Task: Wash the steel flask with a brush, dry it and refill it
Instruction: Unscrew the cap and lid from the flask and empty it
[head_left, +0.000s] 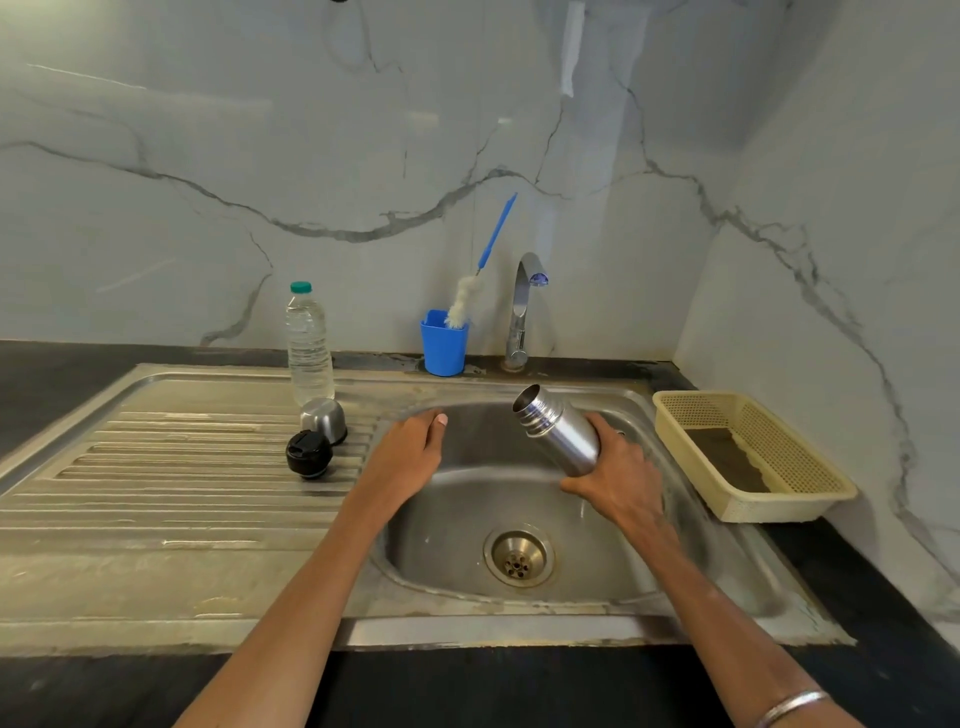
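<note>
My right hand (618, 480) grips the steel flask (556, 428) by its lower body and holds it tilted over the sink basin (467, 519), open mouth pointing up and left. My left hand (410, 452) hovers over the basin's left rim with loosely curled fingers and holds nothing. The flask's steel cup (323, 418) and black stopper (309, 453) sit on the drainboard. A bottle brush (475, 283) with a blue handle and white bristles stands in a blue cup (443, 345) behind the sink. A plastic water bottle (308, 345) with a green cap stands at the drainboard's back.
The tap (522, 312) rises behind the basin, with no water running. A cream plastic basket (748, 452) sits on the dark counter to the right. The ribbed drainboard (156, 467) spreads to the left. Marble walls close the back and right side.
</note>
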